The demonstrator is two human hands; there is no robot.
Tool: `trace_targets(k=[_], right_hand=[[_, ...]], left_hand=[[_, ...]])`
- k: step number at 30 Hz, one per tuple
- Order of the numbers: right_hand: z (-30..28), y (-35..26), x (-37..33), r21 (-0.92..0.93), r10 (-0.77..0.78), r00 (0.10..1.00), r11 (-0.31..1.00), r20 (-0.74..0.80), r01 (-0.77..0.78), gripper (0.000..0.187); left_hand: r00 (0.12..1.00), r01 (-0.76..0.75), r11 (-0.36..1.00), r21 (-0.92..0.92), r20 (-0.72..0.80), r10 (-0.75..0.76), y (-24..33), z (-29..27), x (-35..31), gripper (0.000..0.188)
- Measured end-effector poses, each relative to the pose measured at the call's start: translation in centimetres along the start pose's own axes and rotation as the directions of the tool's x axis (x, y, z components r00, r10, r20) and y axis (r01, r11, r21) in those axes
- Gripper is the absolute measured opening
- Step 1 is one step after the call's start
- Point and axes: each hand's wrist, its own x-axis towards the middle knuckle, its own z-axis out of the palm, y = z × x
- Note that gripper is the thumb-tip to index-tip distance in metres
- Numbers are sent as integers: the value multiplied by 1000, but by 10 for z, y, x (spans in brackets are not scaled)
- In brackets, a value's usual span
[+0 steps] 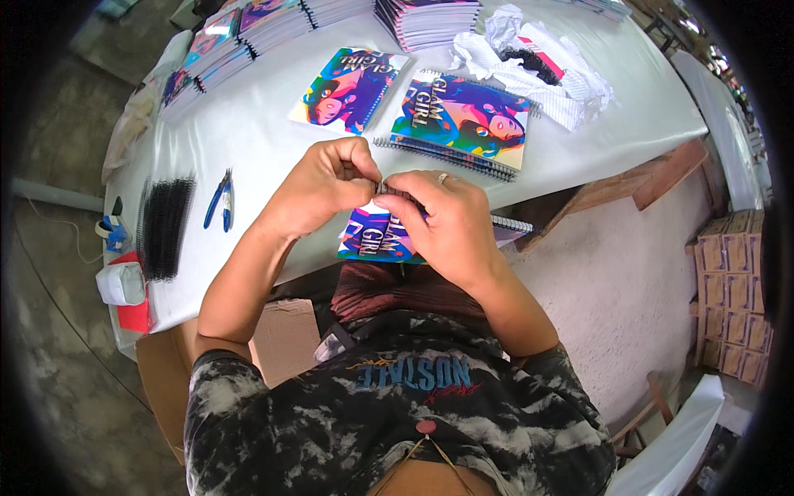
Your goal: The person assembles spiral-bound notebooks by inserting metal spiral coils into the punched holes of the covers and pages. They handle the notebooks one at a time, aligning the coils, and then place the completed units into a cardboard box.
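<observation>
Head view. Your left hand [324,183] and your right hand [447,219] meet at the centre of the frame, both closed in a pinch on the black wire spiral binding [395,193] along the top edge of a colourful spiral-bound notebook with a pop-art cover [374,238]. That notebook lies at the near edge of the white-covered table [248,124], partly hidden under your hands; your right hand wears a ring.

Just above your hands, in the upper centre, rests a second finished notebook of the same cover [463,122], its spiral facing you. To its left lies a loose printed cover sheet [349,89], close beside but apart from it. Along the top edge of the frame stand stacks of bound notebooks [248,37], and at upper right a heap of crumpled white paper [529,66].

At the left of the frame a bundle of black wire binding combs [164,223] lies on the table, with blue-handled pliers [220,200] just to its right. Stacked brown cardboard boxes [732,289] stand at the right edge, well apart from the table.
</observation>
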Motion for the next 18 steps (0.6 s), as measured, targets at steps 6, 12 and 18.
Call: trace_targets(k=[6, 12, 18], right_hand=[[-57, 35, 23, 601, 428, 623, 795, -655, 86, 34], [-29, 84, 2, 486, 416, 578, 873, -702, -38, 46], [3, 155, -42, -16, 300, 647, 900, -701, -435, 47]], left_hand=[[898, -223, 958, 183, -344, 274, 6, -16, 27, 71], [773, -426, 894, 136, -460, 438, 2, 29, 98, 45], [815, 150, 505, 850, -396, 423, -76, 14, 135, 31]])
